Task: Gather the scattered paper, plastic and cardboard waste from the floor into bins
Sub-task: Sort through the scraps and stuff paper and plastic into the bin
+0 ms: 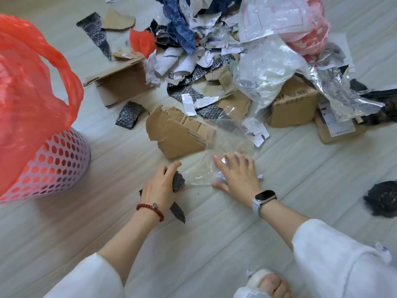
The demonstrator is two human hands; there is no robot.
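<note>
— What do you see that isn't waste or bin?

— You see a pale plank floor (107, 229) filling the frame. At lower centre you have a red bead bracelet (151, 208), and right of it a smartwatch (264, 195) on a pale strap. White sleeves (335, 261) sit along the bottom edge, and a bare toe in a white slipper (265, 283) shows at lower right.

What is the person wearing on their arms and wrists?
Both arms have loose white sleeves pushed partway up. The left hand has a dark red bead bracelet with one small silver charm on its wrist. The right hand has a smartwatch with a black rectangular screen and a pale grey band.
</note>
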